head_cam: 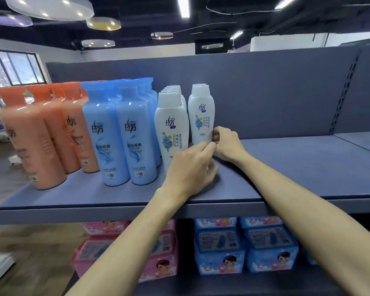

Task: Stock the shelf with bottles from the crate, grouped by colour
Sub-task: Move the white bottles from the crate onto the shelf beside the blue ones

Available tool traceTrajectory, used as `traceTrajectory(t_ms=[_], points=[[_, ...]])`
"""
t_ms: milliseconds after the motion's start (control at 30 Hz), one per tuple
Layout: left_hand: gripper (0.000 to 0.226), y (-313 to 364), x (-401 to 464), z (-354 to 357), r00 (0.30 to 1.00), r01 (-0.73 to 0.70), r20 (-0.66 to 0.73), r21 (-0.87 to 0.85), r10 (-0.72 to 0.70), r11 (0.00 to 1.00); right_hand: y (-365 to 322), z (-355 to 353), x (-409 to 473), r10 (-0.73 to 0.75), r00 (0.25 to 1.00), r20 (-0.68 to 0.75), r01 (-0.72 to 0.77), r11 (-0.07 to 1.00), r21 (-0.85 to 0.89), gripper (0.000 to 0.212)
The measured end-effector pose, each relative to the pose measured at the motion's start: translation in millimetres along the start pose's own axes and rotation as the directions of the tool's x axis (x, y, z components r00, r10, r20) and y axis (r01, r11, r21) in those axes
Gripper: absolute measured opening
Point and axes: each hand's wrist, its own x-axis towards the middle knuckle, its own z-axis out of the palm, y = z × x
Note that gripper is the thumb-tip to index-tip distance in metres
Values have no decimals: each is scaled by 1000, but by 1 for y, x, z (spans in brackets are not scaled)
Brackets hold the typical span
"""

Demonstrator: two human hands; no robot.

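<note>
Most of the stocking appears done. On the shelf (pixel 286 167) three colour groups are already formed: orange bottles (pixel 43 135) at the left, blue bottles (pixel 124 135) in the middle, white bottles (pixel 172 129) at the right, all upright. A second white row is being started, with the rear white bottle (pixel 201 116) standing just beside the first row. Its base is pinched by the curled grip of the right hand (pixel 224 142). The left hand (pixel 192 167) is curled round the foot of the front white bottle. The crate is not seen, so the remaining stock cannot be judged. The bottles are glossy, with printed labels.
</note>
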Motion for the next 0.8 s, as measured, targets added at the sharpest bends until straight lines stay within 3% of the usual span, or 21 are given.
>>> traceTrajectory(t_ms=[367,500,800], points=[[9,1,-1,-1,1000,16,17,-1,-16,1000,0,3,-3,20,1000,-16,-21,998,-67,39],[19,1,-1,-1,1000,-2,28,32,1,999,-3,-2,-9,33,998,-54,-36,998,-54,51],[10,8,0,-16,994,2,114,23,-4,1000,-14,-19,-69,-69,988,-140,53,992,-118,45]])
